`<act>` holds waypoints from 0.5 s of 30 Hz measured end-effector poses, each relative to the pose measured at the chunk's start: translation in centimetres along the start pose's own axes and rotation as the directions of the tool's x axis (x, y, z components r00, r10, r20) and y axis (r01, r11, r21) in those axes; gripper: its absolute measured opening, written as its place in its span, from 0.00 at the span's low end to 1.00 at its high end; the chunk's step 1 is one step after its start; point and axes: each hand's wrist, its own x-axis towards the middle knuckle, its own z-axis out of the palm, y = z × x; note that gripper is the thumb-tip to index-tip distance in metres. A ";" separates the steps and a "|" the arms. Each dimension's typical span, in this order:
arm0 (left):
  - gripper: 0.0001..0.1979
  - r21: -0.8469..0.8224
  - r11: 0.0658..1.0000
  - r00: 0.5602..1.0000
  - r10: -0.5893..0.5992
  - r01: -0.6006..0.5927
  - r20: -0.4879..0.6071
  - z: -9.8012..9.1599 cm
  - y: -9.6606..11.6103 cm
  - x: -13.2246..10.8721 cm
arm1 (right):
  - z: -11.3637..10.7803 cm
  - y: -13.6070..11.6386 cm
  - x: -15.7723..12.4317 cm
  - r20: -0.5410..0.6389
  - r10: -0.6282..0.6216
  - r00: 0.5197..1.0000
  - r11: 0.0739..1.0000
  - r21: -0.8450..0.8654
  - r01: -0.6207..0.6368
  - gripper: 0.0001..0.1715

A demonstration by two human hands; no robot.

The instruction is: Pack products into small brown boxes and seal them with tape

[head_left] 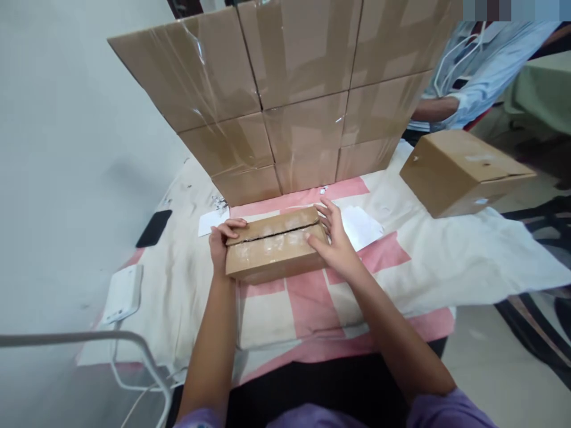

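Note:
A small brown cardboard box [274, 244] lies on the cloth-covered table in front of me. Its two top flaps meet at a dark, slightly gaping seam, with shiny, scuffed patches beside it. My left hand [223, 241] grips the box's left end, fingers curled over the top edge. At the right end, my right hand [332, 241] holds the box with the thumb on top and the fingers around the far corner. Both hands touch only this box.
A tall stack of taped boxes [303, 131] stands behind. A larger carton [464, 172] sits at the right, near another person's sleeved arm [477, 89]. White paper [359, 226], a black phone [154, 228] and a white device [124, 293] lie on the cloth. A white cable [134, 339] crosses lower left.

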 end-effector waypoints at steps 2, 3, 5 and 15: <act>0.27 0.047 0.999 1.000 0.008 -0.009 0.008 -0.1 -0.1 -0.2 | -0.1 0.1 0.0 -0.007 0.007 1.000 1.000 0.005 -0.007 0.41; 0.26 0.053 0.999 1.000 -0.001 0.000 0.007 -0.2 -0.2 -0.2 | -0.2 0.1 0.0 -0.006 -0.005 1.000 1.000 -0.006 0.005 0.38; 0.26 0.056 0.998 1.000 -0.019 0.018 0.009 -0.5 -0.5 -0.3 | -0.2 0.1 -0.2 -0.019 -0.058 0.998 0.998 -0.041 0.057 0.34; 0.18 0.446 0.863 0.945 0.311 -0.239 -0.096 -0.2 2.1 -1.2 | 0.0 0.7 0.1 -0.093 -0.122 0.988 0.985 -0.137 0.109 0.19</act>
